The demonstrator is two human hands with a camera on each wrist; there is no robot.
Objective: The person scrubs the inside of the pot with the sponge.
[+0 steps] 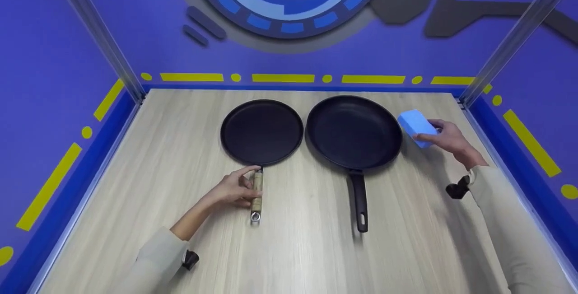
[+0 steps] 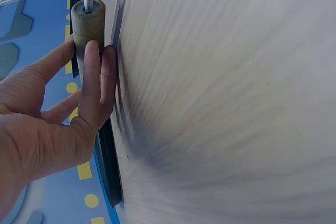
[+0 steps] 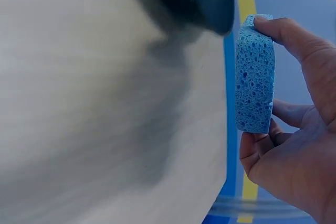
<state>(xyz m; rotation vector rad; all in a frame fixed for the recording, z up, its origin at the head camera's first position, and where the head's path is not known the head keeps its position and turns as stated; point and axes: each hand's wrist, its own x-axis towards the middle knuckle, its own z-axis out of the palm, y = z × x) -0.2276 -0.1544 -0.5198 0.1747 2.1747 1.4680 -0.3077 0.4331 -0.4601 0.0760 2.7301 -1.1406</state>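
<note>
A flat, low-rimmed black crepe pan [image 1: 262, 132] lies on the left, its wooden handle [image 1: 257, 194] ending in a metal loop. My left hand [image 1: 232, 190] grips that handle with fingers on both sides of it, as the left wrist view also shows at the handle [image 2: 88, 22]. To the right sits a deeper black frying pan [image 1: 353, 131] with a black handle pointing towards me. My right hand [image 1: 447, 137] pinches a blue, porous sponge [image 3: 255, 77] between thumb and fingers, raised over the tabletop just right of the frying pan's rim.
Both pans rest on a pale wood-grain table [image 1: 307, 249], close beside each other. Blue printed walls [image 1: 289, 63] with yellow marks enclose the back and sides. The frying pan's black handle [image 1: 359, 203] extends between my two arms.
</note>
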